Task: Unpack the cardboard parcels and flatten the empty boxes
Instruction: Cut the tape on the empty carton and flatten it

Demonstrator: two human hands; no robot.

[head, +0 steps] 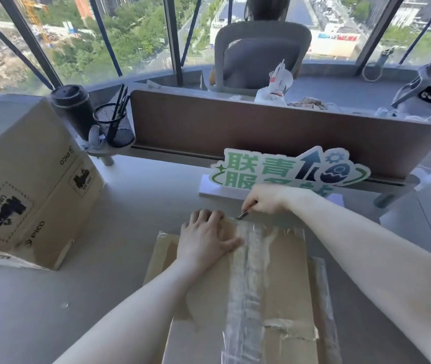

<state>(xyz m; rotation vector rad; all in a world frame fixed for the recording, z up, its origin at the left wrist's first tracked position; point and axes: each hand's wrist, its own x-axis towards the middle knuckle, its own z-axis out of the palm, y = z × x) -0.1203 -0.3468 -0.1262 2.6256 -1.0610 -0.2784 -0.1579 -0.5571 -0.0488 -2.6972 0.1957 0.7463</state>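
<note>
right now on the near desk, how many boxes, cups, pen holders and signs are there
boxes: 2, the taped box under both hands and the Pico box at left
cups: 1, the black cup
pen holders: 1, the mesh holder
signs: 1, the green sign
total: 5

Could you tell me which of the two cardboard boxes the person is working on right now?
The flat taped box in front, pressed by the left hand; the printed box stands untouched at left.

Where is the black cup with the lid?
In the head view, the black cup stands far left on the desk, between the big Pico box and the mesh pen holder.
</note>
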